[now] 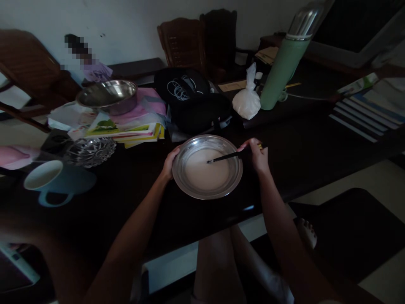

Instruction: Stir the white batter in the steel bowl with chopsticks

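A shallow stainless steel bowl [208, 195] stands on the dark table in front of me, with a milky white liquid [205, 174] in it. My left hand [171, 163] grips its left rim, thumb near the top edge. In my right hand [258, 157] are dark chopsticks [226, 157] with silvery tips, slanting over the bowl's right rim. Their tips touch the liquid near its middle. Whether there is one stick or a pair is hard to make out. The fingers of my right hand are closed round the upper end.
Behind the bowl lie a black case [199, 110] and a knotted bag of white powder [247, 104], beside a green thermos [282, 69]. To the left are a blue mug [52, 181], a glass dish [91, 153] and another metal bowl [110, 101] on books. A person [95, 71] is beyond.
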A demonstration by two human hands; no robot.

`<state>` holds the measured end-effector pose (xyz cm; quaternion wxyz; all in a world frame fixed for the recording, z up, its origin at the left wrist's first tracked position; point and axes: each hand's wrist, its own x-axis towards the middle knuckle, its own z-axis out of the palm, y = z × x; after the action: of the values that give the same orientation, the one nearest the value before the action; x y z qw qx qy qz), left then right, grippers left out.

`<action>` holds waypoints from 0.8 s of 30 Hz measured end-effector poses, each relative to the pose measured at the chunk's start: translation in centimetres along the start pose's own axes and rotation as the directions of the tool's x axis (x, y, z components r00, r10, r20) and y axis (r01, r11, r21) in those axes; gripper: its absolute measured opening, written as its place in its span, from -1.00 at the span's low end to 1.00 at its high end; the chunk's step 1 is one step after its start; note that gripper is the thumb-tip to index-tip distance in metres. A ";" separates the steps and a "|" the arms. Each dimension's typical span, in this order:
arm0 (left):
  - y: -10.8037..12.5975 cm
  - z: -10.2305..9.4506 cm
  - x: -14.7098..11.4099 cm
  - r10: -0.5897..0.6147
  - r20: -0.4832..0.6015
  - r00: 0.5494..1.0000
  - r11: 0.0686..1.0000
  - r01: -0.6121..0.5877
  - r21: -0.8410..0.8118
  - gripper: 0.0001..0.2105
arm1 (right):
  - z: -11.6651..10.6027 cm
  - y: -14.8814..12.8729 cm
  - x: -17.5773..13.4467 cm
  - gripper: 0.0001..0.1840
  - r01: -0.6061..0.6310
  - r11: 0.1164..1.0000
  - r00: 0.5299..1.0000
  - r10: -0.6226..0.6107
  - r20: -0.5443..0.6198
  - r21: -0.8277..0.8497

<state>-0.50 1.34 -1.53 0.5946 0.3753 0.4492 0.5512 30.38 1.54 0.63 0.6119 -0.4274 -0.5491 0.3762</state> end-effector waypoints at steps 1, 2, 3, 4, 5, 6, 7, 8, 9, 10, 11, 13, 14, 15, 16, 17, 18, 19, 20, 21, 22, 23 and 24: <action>0.0 0.0 0.0 -0.001 0.000 1.000 1.000 0.001 0.002 -0.63 | -0.1 0.1 0.1 -0.50 -0.011 1.000 0.999 0.013 -0.049 0.027; 0.1 0.0 0.0 -0.002 -0.001 1.000 1.000 0.002 0.004 -0.62 | -0.2 0.2 0.1 -0.49 -0.020 0.999 0.997 0.024 -0.079 0.050; 0.1 0.0 0.0 -0.002 -0.003 1.000 1.000 0.002 0.009 -0.62 | -0.2 0.2 0.1 -0.48 -0.027 0.998 0.996 0.032 -0.082 0.062; 0.1 0.1 -0.1 -0.001 -0.004 1.000 1.000 0.001 0.015 -0.62 | -0.3 0.1 0.0 -0.47 -0.035 0.997 0.997 0.039 -0.061 0.062; 0.1 0.1 -0.1 0.001 -0.005 1.000 1.000 -0.001 0.021 -0.62 | -0.2 0.0 0.0 -0.47 -0.045 0.998 0.999 0.046 -0.016 0.052; 0.1 0.1 -0.1 0.002 -0.006 1.000 1.000 -0.002 0.025 -0.63 | -0.2 -0.1 -0.1 -0.47 -0.051 0.998 0.998 0.050 0.041 0.037; 0.1 0.1 -0.1 0.003 -0.006 1.000 1.000 -0.002 0.027 -0.63 | -0.1 -0.2 -0.2 -0.48 -0.052 0.998 0.994 0.049 0.101 0.020; 0.1 0.1 -0.1 0.001 -0.007 1.000 1.000 -0.001 0.025 -0.64 | 0.0 -0.3 -0.2 -0.49 -0.045 0.999 0.987 0.044 0.153 0.003; 0.1 0.1 -0.1 -0.001 -0.008 1.000 1.000 0.001 0.022 -0.64 | 0.1 -0.4 -0.3 -0.50 -0.034 0.999 0.982 0.036 0.187 -0.012; 0.1 0.1 -0.1 -0.002 -0.009 1.000 1.000 0.002 0.019 -0.64 | 0.2 -0.5 -0.3 -0.52 -0.024 1.000 0.980 0.027 0.197 -0.020; 0.1 0.1 -0.1 -0.001 -0.008 1.000 1.000 0.001 0.017 -0.64 | 0.3 -0.5 -0.3 -0.53 -0.019 1.000 0.983 0.022 0.181 -0.020; 0.1 0.2 -0.1 0.007 -0.003 1.000 1.000 -0.007 0.016 -0.64 | 0.3 -0.4 -0.2 -0.56 -0.022 1.000 0.996 0.022 0.091 -0.002; 0.1 0.2 -0.1 0.010 0.001 1.000 1.000 -0.010 0.018 -0.64 | 0.2 -0.3 -0.1 -0.55 -0.025 1.000 0.999 0.024 0.031 0.012; 0.1 0.2 -0.1 0.011 0.006 1.000 1.000 -0.011 0.020 -0.64 | 0.1 -0.2 0.0 -0.54 -0.027 0.999 0.999 0.028 -0.026 0.026; 0.1 0.2 -0.1 0.010 0.008 1.000 1.000 -0.010 0.022 -0.64 | 0.1 -0.2 0.0 -0.52 -0.029 0.999 0.997 0.031 -0.067 0.038; 0.2 0.2 -0.2 0.011 0.010 1.000 1.000 -0.011 0.024 -0.64 | 0.0 -0.1 0.0 -0.50 -0.032 0.998 0.996 0.036 -0.083 0.047; 0.2 0.3 -0.2 0.013 0.008 1.000 1.000 -0.013 0.026 -0.64 | -0.1 -0.1 0.0 -0.48 -0.039 0.998 0.997 0.043 -0.072 0.054; 0.2 0.3 -0.2 0.015 0.005 1.000 1.000 -0.016 0.027 -0.64 | -0.1 -0.1 0.0 -0.47 -0.051 0.997 0.998 0.053 -0.034 0.057; 0.2 0.3 -0.2 0.019 0.002 1.000 0.999 -0.019 0.026 -0.65 | -0.1 -0.2 -0.1 -0.47 -0.063 0.996 0.998 0.062 0.020 0.055; 0.2 0.3 -0.2 0.020 0.001 1.000 0.999 -0.020 0.025 -0.65 | -0.1 -0.2 -0.2 -0.48 -0.074 0.996 0.994 0.070 0.081 0.048; 0.2 0.3 -0.2 0.019 0.000 1.000 1.000 -0.019 0.024 -0.66 | 0.0 -0.3 -0.2 -0.49 -0.081 0.996 0.988 0.075 0.136 0.036; 0.2 0.3 -0.2 0.015 0.001 1.000 1.000 -0.015 0.023 -0.66 | 0.1 -0.3 -0.3 -0.50 -0.080 0.997 0.982 0.076 0.175 0.021; 0.2 0.3 -0.2 0.011 0.001 1.000 1.000 -0.011 0.022 -0.66 | 0.2 -0.4 -0.3 -0.51 -0.071 0.997 0.978 0.068 0.195 0.006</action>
<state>-0.29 1.20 -1.21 0.5878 0.3846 0.4528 0.5491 30.15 1.12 0.88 0.5445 -0.4034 -0.5885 0.4410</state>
